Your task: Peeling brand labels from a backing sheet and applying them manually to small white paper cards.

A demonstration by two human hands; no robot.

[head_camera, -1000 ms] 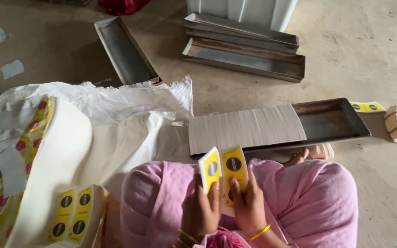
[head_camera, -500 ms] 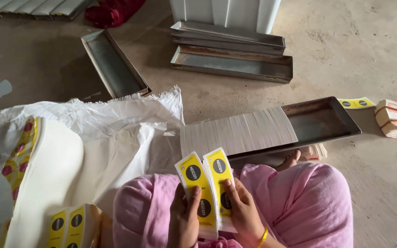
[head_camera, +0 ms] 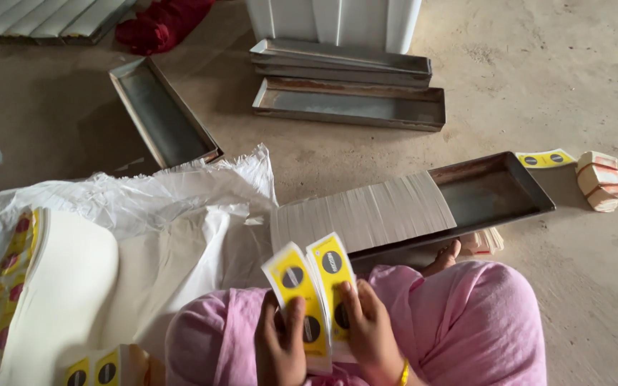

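Observation:
Both my hands hold a stack of yellow cards with black round marks (head_camera: pixel 310 286), fanned into two halves and raised over my pink-clad lap. My left hand (head_camera: pixel 284 343) grips the left half from below, thumb across its face. My right hand (head_camera: pixel 366 329), with a yellow bangle at the wrist, pinches the right half. Just beyond my knees lies a long dark metal tray (head_camera: pixel 498 189) whose left part is filled by a tight row of pale cards standing on edge (head_camera: pixel 363 218).
White plastic sheeting (head_camera: pixel 144 214) covers the floor at left, with a curved stack of white and yellow cards (head_camera: pixel 33 286). Empty metal trays lie beyond (head_camera: pixel 162 111) (head_camera: pixel 348 104). A banded card bundle (head_camera: pixel 602 180) and a loose yellow card (head_camera: pixel 545 159) lie at right. More yellow cards (head_camera: pixel 94 368) sit bottom left.
The view has tilted slightly. My hands have kept the yellow cards and lifted and fanned them wider into two halves.

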